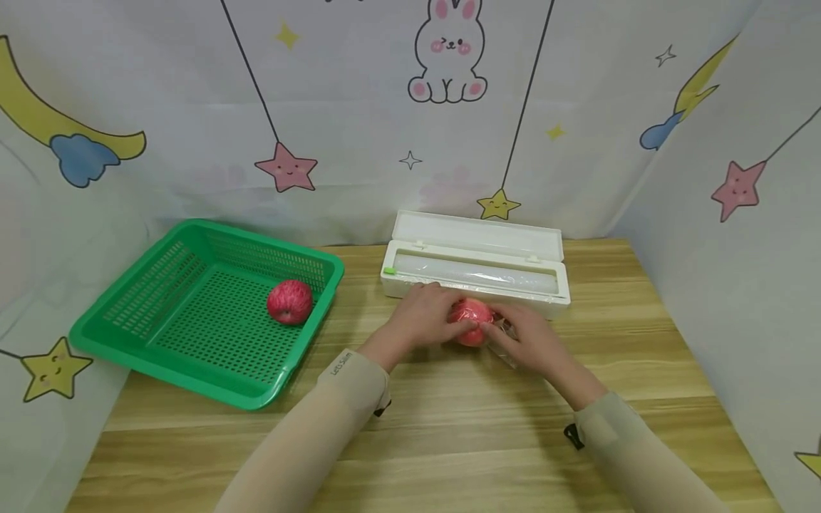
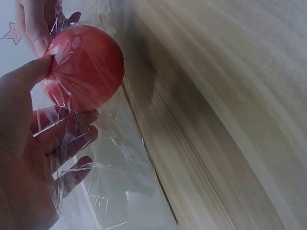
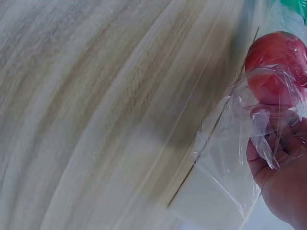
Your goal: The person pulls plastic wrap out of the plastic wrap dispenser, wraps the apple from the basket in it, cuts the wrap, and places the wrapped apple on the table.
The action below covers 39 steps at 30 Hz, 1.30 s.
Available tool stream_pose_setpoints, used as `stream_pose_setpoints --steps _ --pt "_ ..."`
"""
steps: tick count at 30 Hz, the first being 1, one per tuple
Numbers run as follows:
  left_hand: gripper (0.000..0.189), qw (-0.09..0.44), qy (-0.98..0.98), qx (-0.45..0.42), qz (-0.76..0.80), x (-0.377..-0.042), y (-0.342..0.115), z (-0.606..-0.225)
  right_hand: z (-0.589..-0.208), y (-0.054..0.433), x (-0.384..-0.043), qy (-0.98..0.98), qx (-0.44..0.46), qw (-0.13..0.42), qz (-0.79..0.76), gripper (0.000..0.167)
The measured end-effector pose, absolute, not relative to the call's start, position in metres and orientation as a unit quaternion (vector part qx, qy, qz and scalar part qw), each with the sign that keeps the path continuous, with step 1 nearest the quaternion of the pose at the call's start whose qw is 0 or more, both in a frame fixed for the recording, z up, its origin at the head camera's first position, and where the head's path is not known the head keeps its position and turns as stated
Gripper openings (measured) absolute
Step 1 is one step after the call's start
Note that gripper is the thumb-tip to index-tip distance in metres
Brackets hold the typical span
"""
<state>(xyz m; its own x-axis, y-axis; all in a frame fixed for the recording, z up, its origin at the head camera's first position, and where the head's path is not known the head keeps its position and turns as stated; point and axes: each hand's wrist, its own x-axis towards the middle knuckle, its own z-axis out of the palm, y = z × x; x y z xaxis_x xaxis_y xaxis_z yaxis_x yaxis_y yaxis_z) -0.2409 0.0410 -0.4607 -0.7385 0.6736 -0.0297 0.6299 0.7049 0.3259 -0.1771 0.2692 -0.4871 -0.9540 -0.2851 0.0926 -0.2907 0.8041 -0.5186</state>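
Surface [image 1: 449, 442] stretches wide from the edge of the box [image 1: 474, 256]; left hand [image 1: 423, 315] and right hand [image 1: 531, 340] pinch an apple [image 1: 471, 313] (film-wrapped).

Your wrapped apple [image 1: 472, 317] is glossy red with lighter pinkish patches, under clear film [image 3: 225, 172] that glints silvery white. At nine o'clock from it you have a bright green basket [image 1: 218, 335], patterned with small holes, and inside it a loose apple [image 1: 290, 302], deep red with fine paler streaks. At twelve o'clock your box [image 1: 548, 303] is white, with a lime-green tab [image 1: 389, 271]. Your desk [image 1: 487, 456] is tan, banded in browner wood grain. Your sleeves [image 1: 288, 434] are cream. Your white backdrop [image 1: 359, 85] carries a black-outlined rabbit [image 1: 449, 46] at twelve o'clock, a pink star [image 1: 288, 171] and a yellow crescent [image 1: 58, 117] at ten.
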Motion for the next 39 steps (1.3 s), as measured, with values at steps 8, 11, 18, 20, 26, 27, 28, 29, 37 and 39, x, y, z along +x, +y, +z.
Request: stream_pose_setpoints --steps 8,11,18,20,26,27,28,29,37,39 --pt "0.053 0.078 0.914 0.369 0.150 -0.243 0.042 -0.460 -0.485 0.270 -0.176 -0.951 0.153 0.002 0.270 0.045" --pt "0.053 0.083 0.912 0.370 0.157 -0.243 0.042 -0.459 -0.484 0.270 -0.176 -0.950 0.153 0.004 0.271 0.044" --pt "0.047 0.101 0.907 0.366 0.183 -0.244 0.043 -0.453 -0.484 0.269 -0.178 -0.944 0.159 0.009 0.287 0.041" --pt "0.044 0.111 0.906 0.362 0.191 -0.245 0.043 -0.451 -0.482 0.270 -0.179 -0.943 0.161 0.011 0.292 0.039" --pt "0.045 0.148 0.904 0.335 0.220 -0.246 0.042 -0.438 -0.472 0.270 -0.181 -0.936 0.160 0.005 0.312 0.036" --pt "0.045 0.153 0.903 0.333 0.225 -0.246 0.042 -0.435 -0.470 0.270 -0.181 -0.936 0.156 -0.001 0.316 0.036" --pt "0.046 0.158 0.902 0.331 0.228 -0.247 0.042 -0.433 -0.468 0.271 -0.181 -0.935 0.150 -0.006 0.321 0.037" --pt "0.046 0.162 0.901 0.328 0.231 -0.248 0.042 -0.431 -0.466 0.271 -0.182 -0.934 0.142 -0.013 0.326 0.038" --pt "0.053 0.183 0.899 0.305 0.255 -0.254 0.044 -0.416 -0.450 0.272 -0.188 -0.927 0.114 -0.017 0.357 0.039" --pt "0.054 0.184 0.899 0.302 0.260 -0.257 0.045 -0.411 -0.445 0.272 -0.191 -0.927 0.103 -0.019 0.361 0.041"
